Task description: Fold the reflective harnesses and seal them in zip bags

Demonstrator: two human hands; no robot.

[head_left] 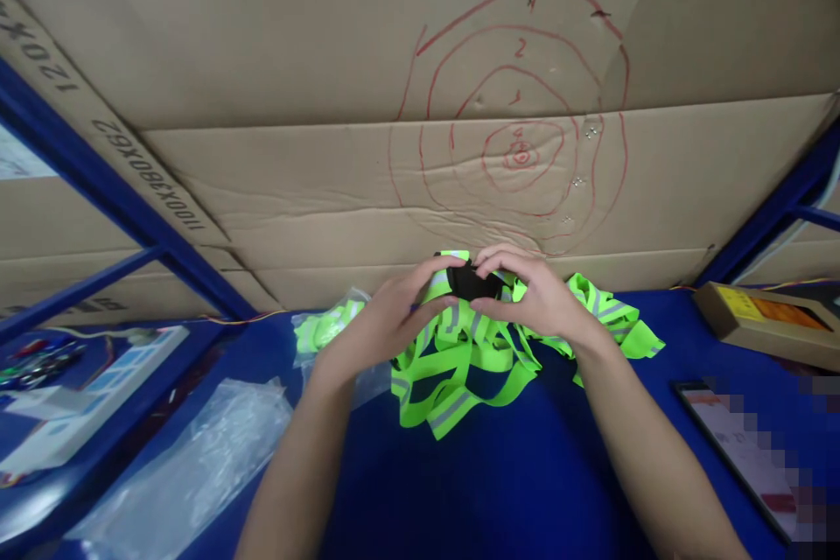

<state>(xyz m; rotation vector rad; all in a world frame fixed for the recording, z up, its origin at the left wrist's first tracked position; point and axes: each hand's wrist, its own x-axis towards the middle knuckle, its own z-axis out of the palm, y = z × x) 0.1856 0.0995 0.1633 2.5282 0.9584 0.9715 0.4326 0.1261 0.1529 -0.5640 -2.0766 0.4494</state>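
Both hands meet over the blue tabletop [499, 490], with a black buckle [473, 283] between them. The left hand [387, 319] has its fingers curled around the buckle's left end, thumb below and fingers above, pinching it together with a bit of strap. The right hand [535, 293] grips the buckle's right end in the same way, fingers bent over the top and thumb pressed under it. How the buckle's parts stand is hidden by the fingers.

The buckle sits on a tangle of neon yellow-green straps [459, 367] with grey reflective stripes. Most of the tangle hangs and lies just below the buckle, spreading onto the tabletop; more of it trails off to the right of the buckle, behind the right wrist. Left of the buckle, a further bunch of the same strap lies in a clear bag [332, 328].

Behind the buckle stands a cardboard wall [315, 184] with red rings drawn on it. Far left of and below the buckle lies a crumpled plastic bag [197, 464], and beyond it a white box [92, 398]. Well to the right of the buckle lies a brown box [761, 324], and below that a flat dark-framed sheet [741, 437], partly blurred.
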